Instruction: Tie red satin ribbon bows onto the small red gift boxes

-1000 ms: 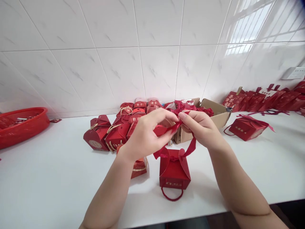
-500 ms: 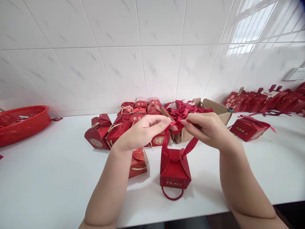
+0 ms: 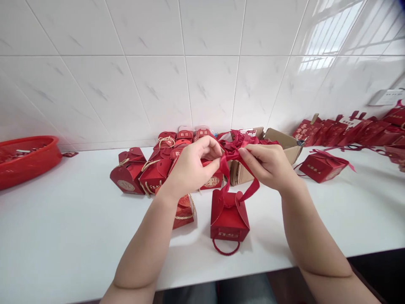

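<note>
A small red gift box (image 3: 230, 223) stands in front of me, its cord handle hanging toward the table's front edge. A red ribbon (image 3: 252, 189) rises from both sides of its folded top and crosses above it. My left hand (image 3: 201, 162) has thumb and fingers curled round one part of the ribbon near the crossing. On the other side, my right hand (image 3: 267, 165) pinches the ribbon between thumb and forefinger. The left fingertips are partly hidden. Just left of the box, behind my left forearm, is an orange-red box (image 3: 184, 211) with a gold rope handle.
Several red boxes (image 3: 128, 171) stand by the wall. Behind my hands, a cardboard box (image 3: 286, 143) holds a heap of red ribbons. A ribbon-tied box (image 3: 323, 166) sits to the right; a red basin (image 3: 30, 162) is far left. Another person's hand (image 3: 402, 164) shows at the right edge.
Both hands have shifted slightly with the ribbon, the left thumb and fingers now forming a rounder curl. Another person's hand has appeared at the right edge. The view has shifted a little.
</note>
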